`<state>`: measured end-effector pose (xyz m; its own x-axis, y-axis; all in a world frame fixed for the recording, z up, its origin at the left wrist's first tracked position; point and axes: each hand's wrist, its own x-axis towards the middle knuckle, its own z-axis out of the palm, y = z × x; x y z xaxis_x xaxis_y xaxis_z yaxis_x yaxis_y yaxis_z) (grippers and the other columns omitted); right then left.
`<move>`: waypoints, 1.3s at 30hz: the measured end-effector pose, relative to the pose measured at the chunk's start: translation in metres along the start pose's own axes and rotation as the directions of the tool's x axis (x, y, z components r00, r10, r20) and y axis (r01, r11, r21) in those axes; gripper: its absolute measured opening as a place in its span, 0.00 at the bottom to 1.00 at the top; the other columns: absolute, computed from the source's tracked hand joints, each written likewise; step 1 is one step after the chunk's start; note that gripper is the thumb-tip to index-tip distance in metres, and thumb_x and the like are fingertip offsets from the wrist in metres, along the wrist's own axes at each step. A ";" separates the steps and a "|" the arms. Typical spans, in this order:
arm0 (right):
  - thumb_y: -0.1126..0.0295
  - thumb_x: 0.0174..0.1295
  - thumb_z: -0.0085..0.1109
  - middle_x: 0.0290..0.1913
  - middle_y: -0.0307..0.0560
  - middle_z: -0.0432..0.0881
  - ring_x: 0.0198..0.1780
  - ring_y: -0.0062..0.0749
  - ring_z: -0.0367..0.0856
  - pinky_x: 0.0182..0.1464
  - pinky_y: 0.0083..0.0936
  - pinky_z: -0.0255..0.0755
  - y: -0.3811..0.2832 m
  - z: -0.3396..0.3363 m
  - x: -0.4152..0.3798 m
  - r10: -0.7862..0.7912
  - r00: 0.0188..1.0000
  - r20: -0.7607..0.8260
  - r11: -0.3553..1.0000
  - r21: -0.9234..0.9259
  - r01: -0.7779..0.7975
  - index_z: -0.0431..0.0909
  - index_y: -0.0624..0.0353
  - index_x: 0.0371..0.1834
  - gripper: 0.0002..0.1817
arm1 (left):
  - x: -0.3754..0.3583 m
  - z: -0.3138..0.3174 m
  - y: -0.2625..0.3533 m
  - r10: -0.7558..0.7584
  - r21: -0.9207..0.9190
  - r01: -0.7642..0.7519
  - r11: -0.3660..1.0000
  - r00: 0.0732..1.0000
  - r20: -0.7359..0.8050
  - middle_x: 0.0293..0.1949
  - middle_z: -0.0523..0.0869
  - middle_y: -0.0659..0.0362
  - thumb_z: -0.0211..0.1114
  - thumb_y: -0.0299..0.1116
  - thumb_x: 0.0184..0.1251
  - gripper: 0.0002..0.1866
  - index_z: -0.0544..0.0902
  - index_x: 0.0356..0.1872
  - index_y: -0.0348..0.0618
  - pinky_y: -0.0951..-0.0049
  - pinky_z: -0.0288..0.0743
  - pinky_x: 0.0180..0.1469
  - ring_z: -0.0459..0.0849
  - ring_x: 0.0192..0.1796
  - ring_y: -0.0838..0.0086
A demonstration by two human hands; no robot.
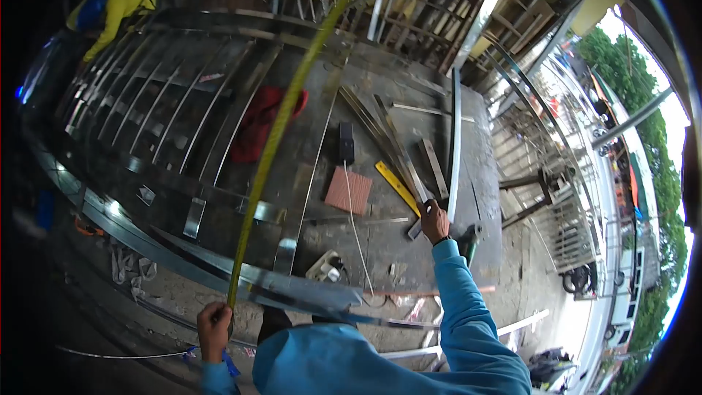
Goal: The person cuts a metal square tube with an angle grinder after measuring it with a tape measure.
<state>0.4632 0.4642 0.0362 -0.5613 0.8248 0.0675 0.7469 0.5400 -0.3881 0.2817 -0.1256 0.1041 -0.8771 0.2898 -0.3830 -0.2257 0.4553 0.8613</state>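
Note:
My left hand (213, 330) is closed on the near end of a yellow tape measure (273, 146). The blade stretches away across the table and the metal frame (191, 201) towards the far side. My right hand (435, 222), arm reaching forward, is closed around the near end of a long flat metal bar (401, 148) on the tabletop. Just left of that hand lies a yellow spirit level (397, 189). A short metal piece (434, 168) rests above the hand, and a green-bodied tool (472, 241) is close to the wrist.
On the dark table (409, 271) are a reddish square block (348, 191), a black box (346, 143), a white power outlet (325, 267) with a cord, and red cloth (262, 121). A person in yellow (121, 7) bends at the far left. Metal racks (409, 7) stand behind.

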 end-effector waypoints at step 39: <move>0.54 0.52 0.76 0.63 0.60 0.71 0.66 0.61 0.68 0.65 0.55 0.65 -0.058 0.129 0.105 -0.154 0.962 -0.225 0.956 0.212 0.203 0.65 0.58 0.70 0.44 | -0.172 0.129 -0.044 -0.048 0.196 0.120 0.973 0.941 -0.336 0.29 0.79 0.63 0.62 0.40 0.77 0.13 0.83 0.40 0.39 0.68 0.68 0.32 0.73 0.28 0.75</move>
<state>0.3149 0.4982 -0.0525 -0.5749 0.7478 0.3320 0.5246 0.6483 -0.5518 0.4969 -0.0867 0.0890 -0.9567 -0.0325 -0.2894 -0.2418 0.6427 0.7269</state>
